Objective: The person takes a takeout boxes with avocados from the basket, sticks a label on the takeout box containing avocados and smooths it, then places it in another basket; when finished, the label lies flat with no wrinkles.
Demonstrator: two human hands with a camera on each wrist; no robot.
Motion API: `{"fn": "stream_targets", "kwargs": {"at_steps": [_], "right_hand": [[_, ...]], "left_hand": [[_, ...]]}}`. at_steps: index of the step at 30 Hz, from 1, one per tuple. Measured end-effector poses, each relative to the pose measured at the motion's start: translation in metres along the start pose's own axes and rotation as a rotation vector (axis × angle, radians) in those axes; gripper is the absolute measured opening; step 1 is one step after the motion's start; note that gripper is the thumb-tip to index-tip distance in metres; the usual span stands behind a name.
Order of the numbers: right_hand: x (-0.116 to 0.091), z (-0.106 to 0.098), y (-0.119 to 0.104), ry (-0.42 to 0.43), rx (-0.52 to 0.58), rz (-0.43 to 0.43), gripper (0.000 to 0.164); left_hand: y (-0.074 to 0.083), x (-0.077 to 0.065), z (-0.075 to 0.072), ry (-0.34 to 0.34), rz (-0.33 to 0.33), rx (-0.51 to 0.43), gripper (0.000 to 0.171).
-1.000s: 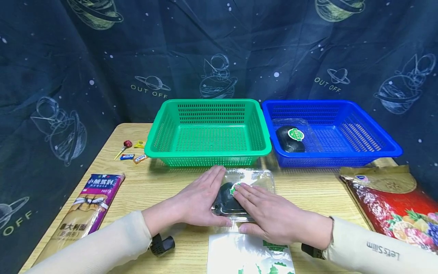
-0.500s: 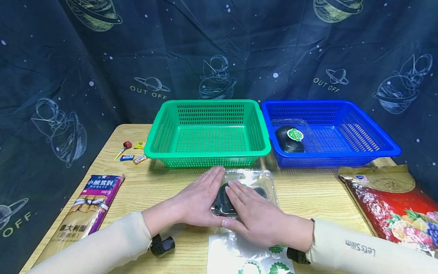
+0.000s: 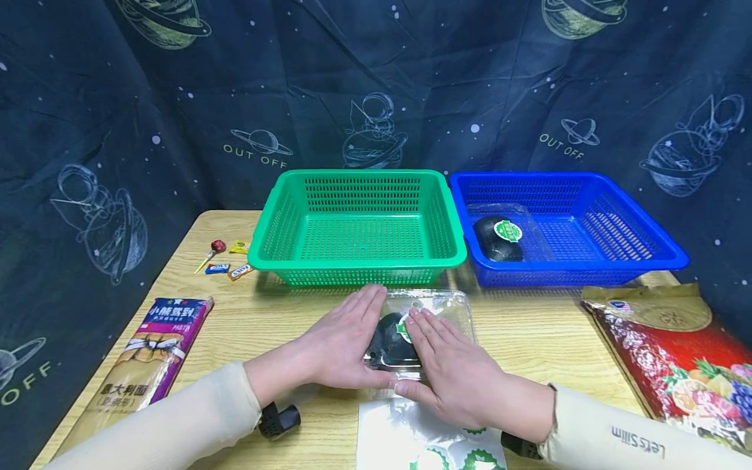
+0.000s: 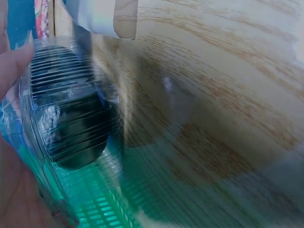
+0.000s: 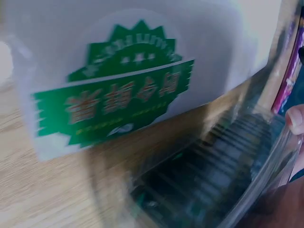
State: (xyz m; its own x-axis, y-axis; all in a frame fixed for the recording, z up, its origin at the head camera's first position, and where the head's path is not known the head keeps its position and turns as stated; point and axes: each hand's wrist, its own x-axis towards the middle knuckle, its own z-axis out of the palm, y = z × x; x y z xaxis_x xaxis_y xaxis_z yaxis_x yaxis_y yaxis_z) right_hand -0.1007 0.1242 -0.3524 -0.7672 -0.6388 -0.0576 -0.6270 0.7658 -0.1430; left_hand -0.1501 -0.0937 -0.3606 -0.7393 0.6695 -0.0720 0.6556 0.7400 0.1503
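Note:
A clear plastic clamshell box [image 3: 452, 304] lies on the table, with a dark, smooth, rounded item [image 3: 392, 341] inside; its kind is unclear. My left hand [image 3: 343, 339] rests along the box's left side, fingers straight and thumb by the near edge. My right hand [image 3: 461, 365] lies on the lid with straight fingers, the fingertips at a green-and-white round sticker [image 3: 403, 328] that they partly cover. Below the box is a white sticker sheet [image 3: 382, 434] with several green stickers. Its green sticker [image 5: 118, 90] shows large in the right wrist view.
Behind the box stands a green basket [image 3: 358, 264]. To its right, a blue basket [image 3: 581, 266] holds a similar stickered box [image 3: 499, 238]. A pasta packet [image 3: 143, 356] and small candies [image 3: 218, 268] lie left; a red bag [image 3: 670, 352] lies right.
My right hand first slid left over the sticker, hiding it, then shifted back right, so part of the sticker shows again. My left hand has stayed in place.

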Motion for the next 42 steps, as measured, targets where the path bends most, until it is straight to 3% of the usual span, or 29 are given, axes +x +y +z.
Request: {"fn": "stream_targets", "kwargs": {"at_steps": [14,29,35,42], "right_hand": [[-0.019,-0.001,0.011,0.077,-0.086,-0.011,0.082],[-0.008,-0.002,-0.001,0.057,-0.065,-0.084,0.085],[-0.005,-0.002,-0.01,0.013,-0.002,-0.091,0.084],[-0.003,-0.001,-0.011,0.006,0.176,-0.08,0.077]], "left_hand": [[0.002,-0.001,-0.001,0.008,-0.003,-0.01,0.123],[0.003,0.002,0.001,0.013,0.008,-0.004,0.125],[0.003,0.002,0.002,0.009,0.014,-0.008,0.124],[0.001,0.002,0.001,0.008,0.013,-0.017,0.123]]}}
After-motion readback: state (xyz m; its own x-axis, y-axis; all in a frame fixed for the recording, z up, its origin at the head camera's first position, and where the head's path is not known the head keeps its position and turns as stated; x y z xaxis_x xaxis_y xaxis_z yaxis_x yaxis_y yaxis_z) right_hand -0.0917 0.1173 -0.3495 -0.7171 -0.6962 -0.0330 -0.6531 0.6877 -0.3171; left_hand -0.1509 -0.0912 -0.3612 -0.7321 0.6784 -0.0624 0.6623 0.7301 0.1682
